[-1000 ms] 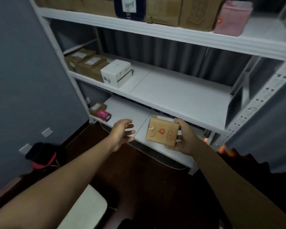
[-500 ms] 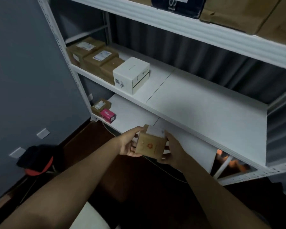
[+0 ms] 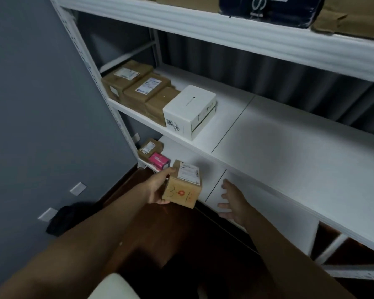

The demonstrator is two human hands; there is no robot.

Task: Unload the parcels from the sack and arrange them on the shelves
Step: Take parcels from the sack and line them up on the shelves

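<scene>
Both bare forearms reach forward and down from the bottom edge toward the white metal shelving unit (image 3: 125, 128). The left hand (image 3: 154, 188) has its grip closed on the left side of a small brown cardboard parcel (image 3: 183, 185), thumb on top near the back corner and fingers under the base, holding it in the air just in front of the lowest shelf (image 3: 186, 152). The right hand (image 3: 232, 203) is released, fingers spread and relaxed, hovering over that shelf's front edge, apart from the parcel. Half a second ago both hands held the parcel between them; a second ago the right hand alone carried it. The parcel shows a white printed label on its top face and handwritten orange marks with a red dot on its near face. Beyond it on the lowest shelf sit a small pink box (image 3: 158, 160) and a small brown labelled box (image 3: 149, 147). On the middle shelf (image 3: 279, 143), a white carton (image 3: 190, 111) stands beside three brown parcels (image 3: 138, 89).
</scene>
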